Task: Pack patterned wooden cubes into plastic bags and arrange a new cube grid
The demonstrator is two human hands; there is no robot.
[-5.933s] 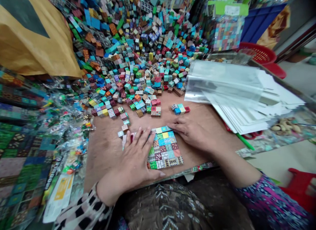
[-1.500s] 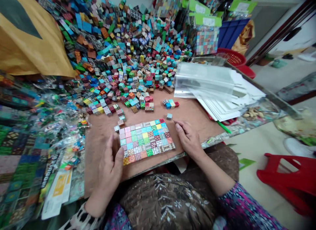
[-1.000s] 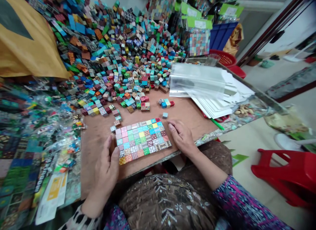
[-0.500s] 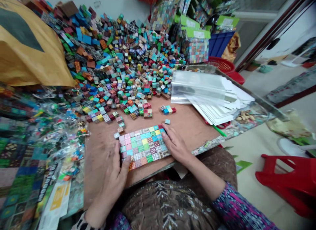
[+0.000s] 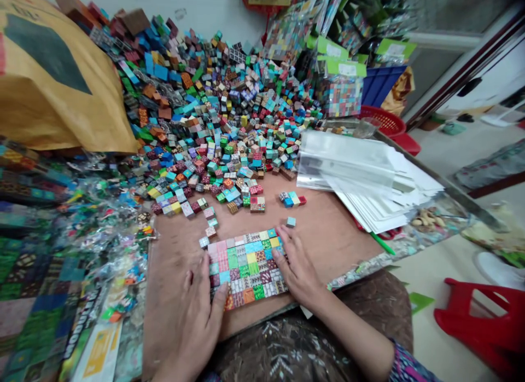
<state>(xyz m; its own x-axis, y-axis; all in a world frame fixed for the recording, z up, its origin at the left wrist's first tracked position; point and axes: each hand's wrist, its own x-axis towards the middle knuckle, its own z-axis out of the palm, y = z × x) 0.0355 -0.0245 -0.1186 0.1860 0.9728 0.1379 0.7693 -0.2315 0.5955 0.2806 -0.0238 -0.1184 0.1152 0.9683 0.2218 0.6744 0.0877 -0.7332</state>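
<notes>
A flat rectangle of small coloured patterned cubes [image 5: 246, 267] lies near the front edge of a brown board [image 5: 328, 229]. My left hand [image 5: 200, 316] lies flat on the board, fingers stretched, its thumb side against the rectangle's left edge. My right hand [image 5: 297, 267] rests flat against the rectangle's right edge, fingers extended over the outer cubes. Both hands press inward on the block of cubes. One loose teal cube [image 5: 291, 221] sits just beyond my right fingertips.
A huge heap of loose cubes [image 5: 221, 114] fills the back of the board. A stack of clear sleeves and white sheets [image 5: 369, 174] lies right. Bagged cube sets [image 5: 49, 250] crowd the left; a tan sack [image 5: 53, 86] stands behind. A red stool [image 5: 484, 322] is on the floor.
The rectangle of cubes grew wider since the oldest frame. Over the last second my hands closed in against its two sides, and the view shifted down.
</notes>
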